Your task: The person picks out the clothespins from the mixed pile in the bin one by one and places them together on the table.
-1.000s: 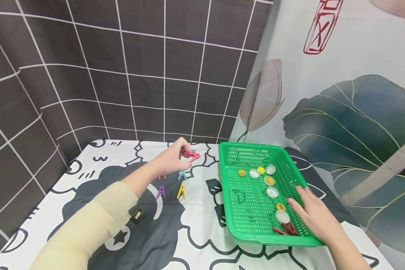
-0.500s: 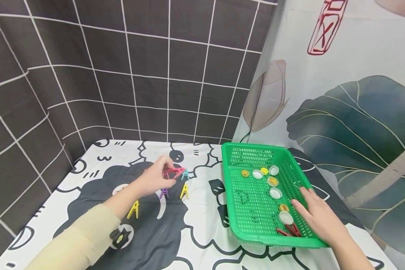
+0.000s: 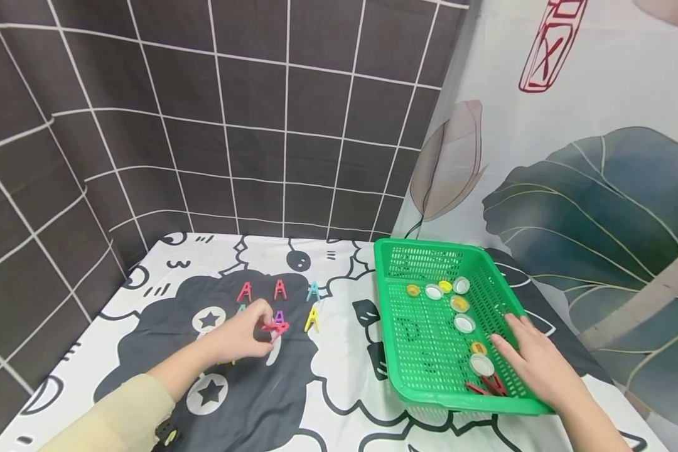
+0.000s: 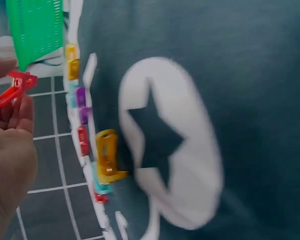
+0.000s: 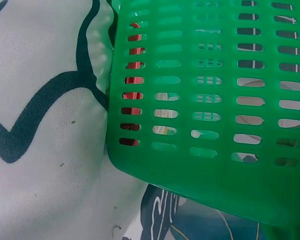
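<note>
My left hand (image 3: 243, 329) pinches a red clothespin (image 4: 16, 87) between thumb and fingers, held above the dark part of the tablecloth. Beyond it stand two red clothespins, one of them the left red clothespin (image 3: 245, 291), and a light blue clothespin (image 3: 313, 290). A purple clothespin (image 3: 279, 316) is partly covered by the held one, and a yellow clothespin (image 3: 312, 319) stands to its right. Another yellow clothespin (image 4: 107, 155) is largely hidden under the hand in the head view. My right hand (image 3: 533, 358) rests with relaxed fingers at the right rim of the green basket (image 3: 392, 376).
Inside the basket lie several white and yellow caps, such as a white cap (image 3: 464, 323), and dark red clothespins (image 3: 488, 384) in its near corner. A dark grid-patterned cloth (image 3: 248, 125) hangs behind the table. A small black object (image 3: 166, 433) is beside the left sleeve.
My left hand has moved left and nearer with the red clothespin, uncovering the clothespins at the back. The right hand stays at the basket rim. The view has shifted slightly.
</note>
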`<state>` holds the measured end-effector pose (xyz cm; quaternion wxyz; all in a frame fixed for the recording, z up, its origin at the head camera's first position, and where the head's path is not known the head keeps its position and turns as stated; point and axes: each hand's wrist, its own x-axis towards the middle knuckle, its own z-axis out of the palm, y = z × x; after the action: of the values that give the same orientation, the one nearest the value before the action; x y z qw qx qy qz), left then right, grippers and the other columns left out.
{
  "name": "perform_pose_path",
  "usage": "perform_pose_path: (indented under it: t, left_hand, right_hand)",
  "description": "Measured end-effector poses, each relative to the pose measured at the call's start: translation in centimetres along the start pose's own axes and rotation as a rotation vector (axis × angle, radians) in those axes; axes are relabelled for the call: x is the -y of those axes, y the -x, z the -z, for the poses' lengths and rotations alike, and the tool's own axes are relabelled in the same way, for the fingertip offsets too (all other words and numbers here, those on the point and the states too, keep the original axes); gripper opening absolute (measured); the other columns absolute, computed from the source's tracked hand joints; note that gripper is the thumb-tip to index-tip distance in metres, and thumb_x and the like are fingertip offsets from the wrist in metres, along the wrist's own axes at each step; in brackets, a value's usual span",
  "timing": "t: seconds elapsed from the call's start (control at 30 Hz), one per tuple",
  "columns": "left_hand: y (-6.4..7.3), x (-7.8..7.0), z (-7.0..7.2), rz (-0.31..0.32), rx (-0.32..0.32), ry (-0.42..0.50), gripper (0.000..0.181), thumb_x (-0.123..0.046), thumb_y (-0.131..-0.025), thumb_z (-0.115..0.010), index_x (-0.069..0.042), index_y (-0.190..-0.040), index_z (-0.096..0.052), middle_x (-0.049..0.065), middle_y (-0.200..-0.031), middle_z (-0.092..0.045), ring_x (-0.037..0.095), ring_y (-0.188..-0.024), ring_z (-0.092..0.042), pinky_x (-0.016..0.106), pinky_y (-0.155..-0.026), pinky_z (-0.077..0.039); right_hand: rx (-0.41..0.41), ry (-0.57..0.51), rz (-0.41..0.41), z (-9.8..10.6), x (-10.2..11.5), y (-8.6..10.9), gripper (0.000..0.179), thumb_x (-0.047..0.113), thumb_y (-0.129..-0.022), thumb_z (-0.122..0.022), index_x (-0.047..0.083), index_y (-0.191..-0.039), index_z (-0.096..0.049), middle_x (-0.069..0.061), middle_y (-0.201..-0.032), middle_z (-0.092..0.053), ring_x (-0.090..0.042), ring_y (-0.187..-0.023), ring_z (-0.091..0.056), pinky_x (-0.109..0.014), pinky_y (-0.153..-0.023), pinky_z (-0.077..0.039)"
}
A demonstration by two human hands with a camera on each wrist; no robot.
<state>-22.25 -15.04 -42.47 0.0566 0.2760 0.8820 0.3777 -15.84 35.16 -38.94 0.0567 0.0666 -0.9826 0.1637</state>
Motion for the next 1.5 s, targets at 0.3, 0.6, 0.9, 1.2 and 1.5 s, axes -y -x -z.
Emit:
perform_pose_path:
  t: [0.3,0.6,0.9,1.2,1.5]
  left_hand:
    - [0.7,1.0,-1.4,-0.034,0.032,-0.067,0.039,-0.004,-0.067,-0.072,-0.012,-0.084,-0.037,0.0,-0.081,-0.037,0.01,-0.069,-0.04,0.024,-0.058,-0.036]
    - [0.6,1.4,-2.4,-0.053,0.025,-0.151,0.042,-0.013,-0.069,-0.079,-0.015,-0.08,-0.038,-0.003,-0.079,-0.036,0.007,-0.064,-0.038,0.022,-0.054,-0.036]
    - [0.3,1.1,-2.3,-0.056,0.034,-0.156,0.041,-0.015,-0.072,-0.078,-0.015,-0.079,-0.038,-0.004,-0.078,-0.038,0.007,-0.067,-0.039,0.022,-0.056,-0.037]
    - [-1.5,-0.2,-0.5,-0.062,0.025,-0.158,0.041,-0.019,-0.074,-0.078,-0.014,-0.082,-0.038,-0.003,-0.082,-0.041,0.014,-0.072,-0.046,0.025,-0.06,-0.042]
    - [-3.8,-2.3,-0.3,-0.121,0.045,-0.133,0.038,-0.021,-0.076,-0.077,-0.014,-0.085,-0.04,-0.003,-0.084,-0.043,0.02,-0.079,-0.051,0.027,-0.066,-0.044]
  right_hand:
    - [-0.005,0.005,-0.01,0.2,-0.2,0.2,0.069,0.039,-0.099,-0.043,-0.017,-0.136,-0.03,-0.04,-0.136,-0.031,-0.055,-0.128,-0.022,-0.069,-0.094,-0.021]
    - [-0.005,0.004,-0.016,0.3,-0.3,0.4,0.069,0.04,-0.099,-0.042,-0.017,-0.136,-0.029,-0.04,-0.136,-0.03,-0.056,-0.128,-0.021,-0.07,-0.094,-0.021]
    - [-0.006,-0.005,-0.016,0.3,-0.3,0.5,0.069,0.039,-0.099,-0.043,-0.017,-0.137,-0.029,-0.04,-0.136,-0.03,-0.055,-0.128,-0.021,-0.07,-0.094,-0.021]
    - [-0.002,-0.01,-0.015,0.2,0.0,0.3,0.07,0.041,-0.099,-0.043,-0.017,-0.137,-0.029,-0.039,-0.137,-0.03,-0.054,-0.129,-0.02,-0.069,-0.095,-0.02]
    - [-0.014,-0.016,-0.005,0.1,0.4,0.1,0.069,0.04,-0.099,-0.043,-0.016,-0.137,-0.03,-0.038,-0.138,-0.03,-0.054,-0.129,-0.021,-0.068,-0.097,-0.019]
